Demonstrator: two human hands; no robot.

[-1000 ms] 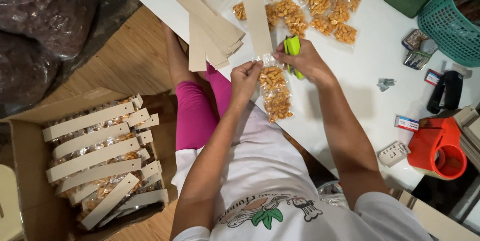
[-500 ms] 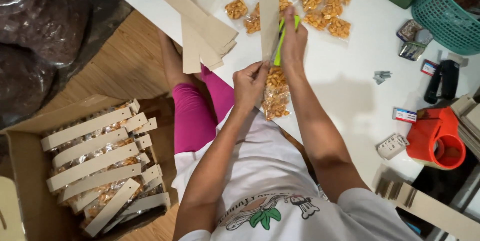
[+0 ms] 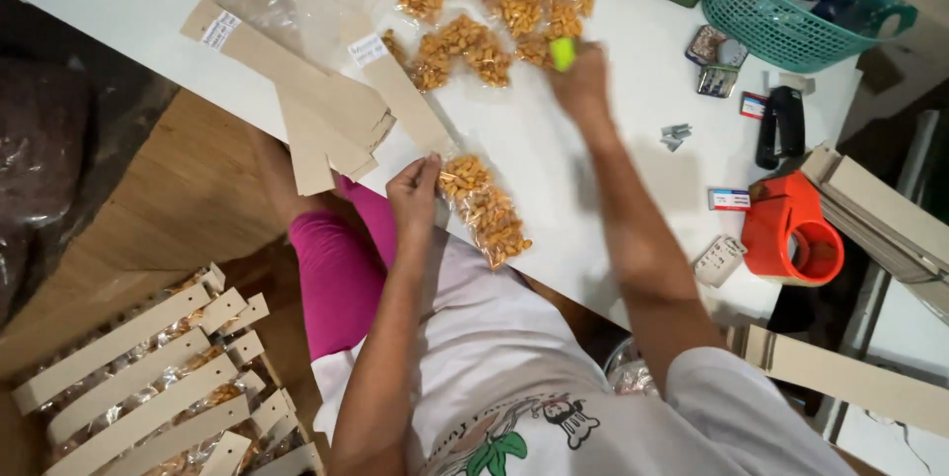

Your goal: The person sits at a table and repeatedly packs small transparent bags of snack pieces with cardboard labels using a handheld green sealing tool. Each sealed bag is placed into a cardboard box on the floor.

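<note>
Near the surface's (image 3: 554, 165) front edge, my left hand (image 3: 415, 189) pinches the snack packet (image 3: 482, 207) where its card strip (image 3: 400, 90) joins. My right hand (image 3: 581, 81), far out among loose packets (image 3: 465, 46), is closed round the green stapler (image 3: 562, 52). One-handed, the overhanging packet could slide off.
</note>
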